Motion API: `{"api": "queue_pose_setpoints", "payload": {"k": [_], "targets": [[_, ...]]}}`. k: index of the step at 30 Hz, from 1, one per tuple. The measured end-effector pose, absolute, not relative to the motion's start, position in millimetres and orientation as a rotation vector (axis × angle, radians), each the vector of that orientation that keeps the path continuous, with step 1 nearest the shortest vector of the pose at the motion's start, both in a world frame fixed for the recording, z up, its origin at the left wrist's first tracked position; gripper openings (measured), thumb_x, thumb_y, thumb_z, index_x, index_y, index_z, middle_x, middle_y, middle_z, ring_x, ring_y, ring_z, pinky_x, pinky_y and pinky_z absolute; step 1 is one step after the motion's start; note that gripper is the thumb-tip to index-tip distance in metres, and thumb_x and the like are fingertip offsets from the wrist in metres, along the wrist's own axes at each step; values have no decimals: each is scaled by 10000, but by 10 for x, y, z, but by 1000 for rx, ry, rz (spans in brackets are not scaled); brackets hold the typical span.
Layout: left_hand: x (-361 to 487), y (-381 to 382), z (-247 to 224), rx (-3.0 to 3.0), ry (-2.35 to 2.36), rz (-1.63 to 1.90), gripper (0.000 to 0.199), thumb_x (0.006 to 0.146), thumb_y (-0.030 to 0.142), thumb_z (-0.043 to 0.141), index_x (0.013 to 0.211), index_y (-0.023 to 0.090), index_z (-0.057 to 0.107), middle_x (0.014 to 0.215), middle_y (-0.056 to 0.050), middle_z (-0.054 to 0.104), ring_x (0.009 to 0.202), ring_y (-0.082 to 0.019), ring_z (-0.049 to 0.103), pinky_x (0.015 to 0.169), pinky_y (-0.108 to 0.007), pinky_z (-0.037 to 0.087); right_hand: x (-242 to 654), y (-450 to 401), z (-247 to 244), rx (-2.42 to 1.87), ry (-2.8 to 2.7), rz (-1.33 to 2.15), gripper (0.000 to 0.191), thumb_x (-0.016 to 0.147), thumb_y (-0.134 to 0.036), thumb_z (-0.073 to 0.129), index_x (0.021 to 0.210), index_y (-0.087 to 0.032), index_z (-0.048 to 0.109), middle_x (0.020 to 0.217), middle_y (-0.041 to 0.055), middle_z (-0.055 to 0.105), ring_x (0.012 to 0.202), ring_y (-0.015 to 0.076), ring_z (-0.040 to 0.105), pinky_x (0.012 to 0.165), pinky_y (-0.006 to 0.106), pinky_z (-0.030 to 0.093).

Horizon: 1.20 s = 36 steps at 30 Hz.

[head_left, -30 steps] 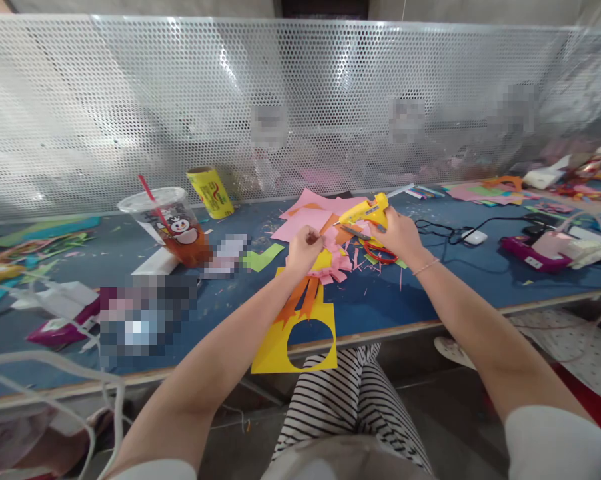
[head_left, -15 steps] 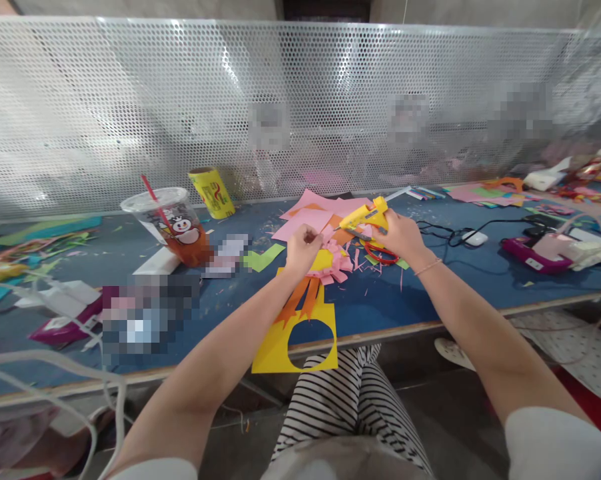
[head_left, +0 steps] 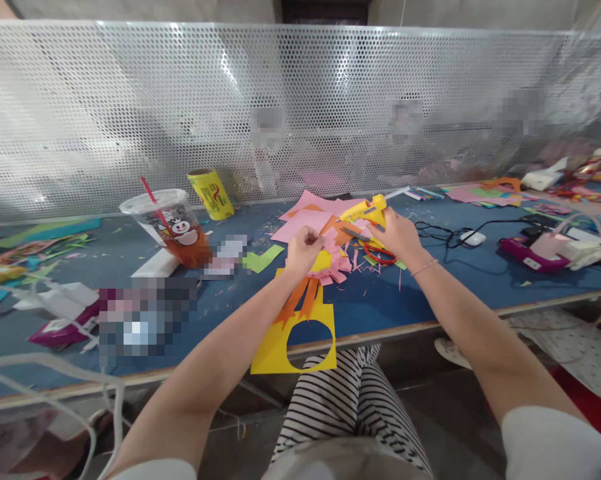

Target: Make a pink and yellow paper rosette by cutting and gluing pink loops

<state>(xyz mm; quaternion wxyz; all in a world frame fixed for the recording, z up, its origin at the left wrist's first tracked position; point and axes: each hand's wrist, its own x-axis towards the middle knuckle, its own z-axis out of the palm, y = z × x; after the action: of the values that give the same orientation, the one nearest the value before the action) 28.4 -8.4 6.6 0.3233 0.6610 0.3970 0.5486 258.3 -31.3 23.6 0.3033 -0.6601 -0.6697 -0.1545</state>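
Observation:
My right hand grips a yellow glue gun, its nozzle pointing left above the papers. My left hand is closed, fingertips pinching a pink paper strip at the edge of a paper flower. That flower has a yellow middle and a fringe of curled pink strips. Orange paper strips hang below it over a yellow sheet with a round hole cut out. Under the glue gun lie scissors with red handles, blades pointing left.
Pink sheets lie behind my hands on the blue table. Left stand a drink cup with a straw and a yellow canister. A green paper scrap is nearby. Right are a white mouse and a purple power strip.
The glue gun has risen slightly, its nozzle moving up from the pink strips, and the scissor blades show more clearly beneath it. My left hand stays nearly in place.

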Motion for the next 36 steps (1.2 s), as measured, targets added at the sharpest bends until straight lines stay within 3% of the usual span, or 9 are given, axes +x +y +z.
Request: {"api": "queue_pose_setpoints", "payload": {"k": [6,9,12,15,17,20,26,36], "targets": [[294,-93,102,1534,965,1410,190,645,265,641,662,172,476,587,32,531,551,-88,541,575,-232,457,3002,-53,65,-1753,-1647,-218,472,789,-387,481,1137,-79,394,999,182,558,911,266,549,716,344,434],[300,-90,117,1430,912,1401,226,655,305,647,668,166,468,561,34,536,541,-87,557,598,-248,484,3315,28,-79,-1869,-1548,-244,376,760,-225,475,1075,-22,436,1066,249,482,1044,305,461,797,391,410],[302,-89,127,1307,867,1398,254,650,319,662,676,158,467,594,24,564,564,-84,577,629,-258,503,3458,28,-143,-2002,-1476,-214,316,713,-202,509,988,-47,504,1093,285,439,1075,360,407,810,479,376],[301,-89,133,1202,830,1393,279,642,317,678,699,154,458,628,19,578,588,-80,590,661,-267,515,3236,-20,-54,-1888,-1540,-155,224,713,-283,525,884,-139,546,1069,195,494,1040,308,447,832,470,374],[299,-86,131,1160,815,1397,301,632,308,691,727,157,448,638,21,579,605,-88,605,674,-278,521,2889,-62,51,-1540,-1649,142,197,747,-316,482,857,-162,540,966,107,555,914,209,530,820,391,417],[297,-75,115,1148,775,1400,314,635,293,694,761,161,438,663,15,588,626,-109,625,688,-300,527,2276,-117,179,-1170,-1686,641,250,720,-379,533,887,-193,531,903,37,592,816,155,572,756,323,461],[297,-57,95,1156,730,1398,291,658,298,677,751,159,439,692,6,601,652,-114,638,726,-318,528,1613,-102,270,-985,-1381,991,248,630,-327,609,824,-201,518,794,-6,579,665,118,579,609,271,481],[327,-90,94,1124,685,1370,300,615,312,703,713,157,466,673,3,592,702,-137,636,757,-331,505,1495,-13,84,-781,-1293,1013,203,646,-346,633,693,-196,505,679,-22,543,649,113,549,637,269,491]]}}
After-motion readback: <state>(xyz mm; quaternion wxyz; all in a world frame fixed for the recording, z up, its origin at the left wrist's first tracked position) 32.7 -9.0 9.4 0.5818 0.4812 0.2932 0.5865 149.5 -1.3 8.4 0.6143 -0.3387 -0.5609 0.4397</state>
